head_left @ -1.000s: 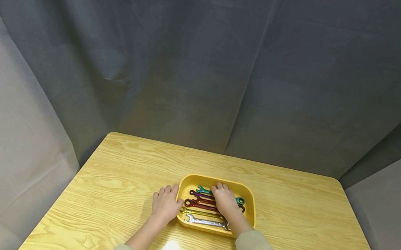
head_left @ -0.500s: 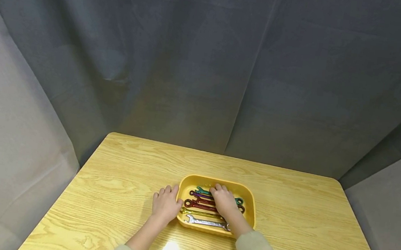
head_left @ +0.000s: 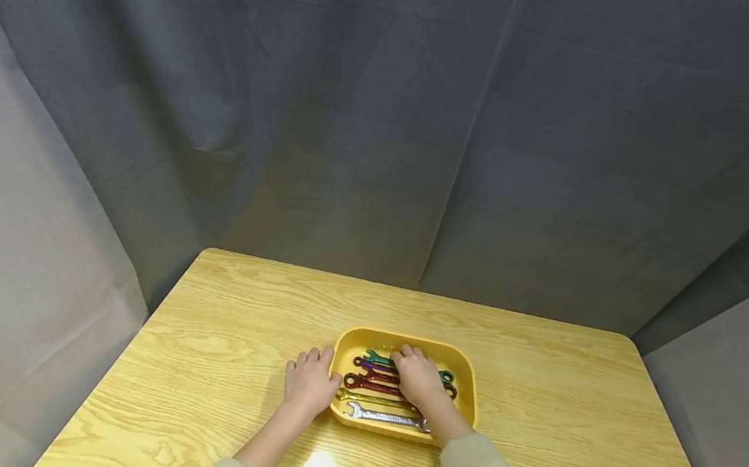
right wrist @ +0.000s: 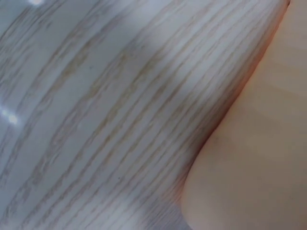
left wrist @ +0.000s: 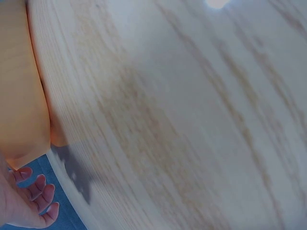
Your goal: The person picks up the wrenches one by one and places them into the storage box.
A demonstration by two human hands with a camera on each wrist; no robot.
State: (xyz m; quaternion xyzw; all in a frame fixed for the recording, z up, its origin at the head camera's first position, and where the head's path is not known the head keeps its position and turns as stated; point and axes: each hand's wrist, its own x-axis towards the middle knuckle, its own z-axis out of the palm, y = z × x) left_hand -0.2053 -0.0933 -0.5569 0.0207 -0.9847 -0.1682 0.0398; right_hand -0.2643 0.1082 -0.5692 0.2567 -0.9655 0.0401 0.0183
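A shallow yellow tray [head_left: 464, 421] sits on the table with several wrenches lying side by side in it. My right hand [head_left: 422, 380] reaches over them and holds the green wrench [head_left: 377, 358] at the far side, its shaft hidden under the fingers. Nearer to me lie a purple wrench [head_left: 368, 364], red wrenches [head_left: 374, 385], a gold wrench [head_left: 372, 399] and a silver wrench [head_left: 387, 417]. My left hand [head_left: 310, 384] rests at the tray's left side, thumb at the rim. In the left wrist view its relaxed fingers [left wrist: 45, 196] show beside the tray wall [left wrist: 21, 96].
The wood-grain table [head_left: 557, 393] extends to both sides of the tray. A dark grey curtain [head_left: 356, 147] hangs behind it, with lighter cloth [head_left: 22, 224] at the left. The right wrist view shows table surface and the tray's outer wall [right wrist: 254, 158].
The green wrench has shifted slightly toward me, closer to the purple one, with my right fingers on it. My left hand and the tray stay in place.
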